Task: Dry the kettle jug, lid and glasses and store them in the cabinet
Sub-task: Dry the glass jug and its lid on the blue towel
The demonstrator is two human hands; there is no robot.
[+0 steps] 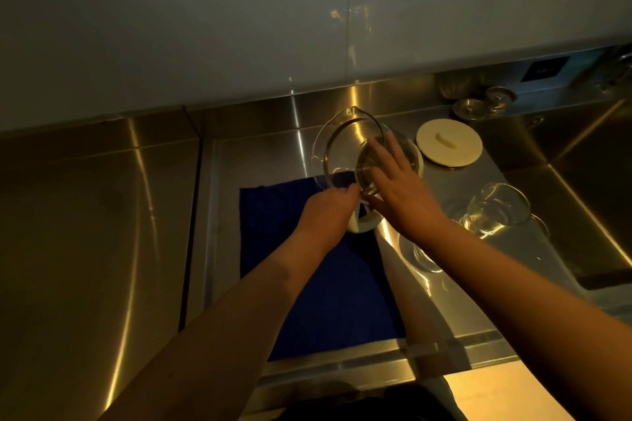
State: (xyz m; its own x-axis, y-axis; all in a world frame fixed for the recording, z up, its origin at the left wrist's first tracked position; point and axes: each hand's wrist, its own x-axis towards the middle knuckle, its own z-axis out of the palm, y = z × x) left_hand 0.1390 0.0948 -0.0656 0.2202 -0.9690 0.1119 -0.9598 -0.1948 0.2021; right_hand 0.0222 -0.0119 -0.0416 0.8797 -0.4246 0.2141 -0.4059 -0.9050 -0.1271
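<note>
A stainless-steel bench (102,215) fills the lower view, its brushed surface catching warm yellowish streaks of light. A seam splits the left slab from a shallow recessed panel in the middle. At the right, a steel sink (581,215) drops away. Above hang glossy white cabinet doors (205,27), a thin vertical gap between them. A dark square plate (545,69) sits on the back wall.

Two bare forearms, no sleeves, dark garment below

A stainless steel table (102,215) carries a blue towel (273,215), a white lid (449,142), and clear glasses (492,208) beside the towel.
</note>
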